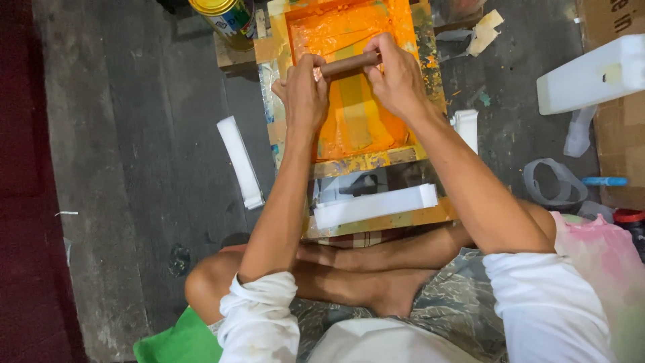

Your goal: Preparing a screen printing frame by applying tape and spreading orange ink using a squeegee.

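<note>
I sit cross-legged on the floor over a wooden printing frame (366,161) whose screen is coated in orange ink (336,30). Both hands grip a brown wooden squeegee handle (349,63) that lies across the screen. My left hand (304,91) holds its left end and my right hand (396,77) holds its right end, fingers curled over the bar. A stack of white sheets (375,205) lies on the near edge of the board beneath the frame.
A yellow-lidded tin can (225,17) stands at the far left of the frame. A white strip (240,161) lies on the concrete to the left. A white plastic jug (591,77), a cardboard box (621,134) and a tape loop (552,181) sit at right.
</note>
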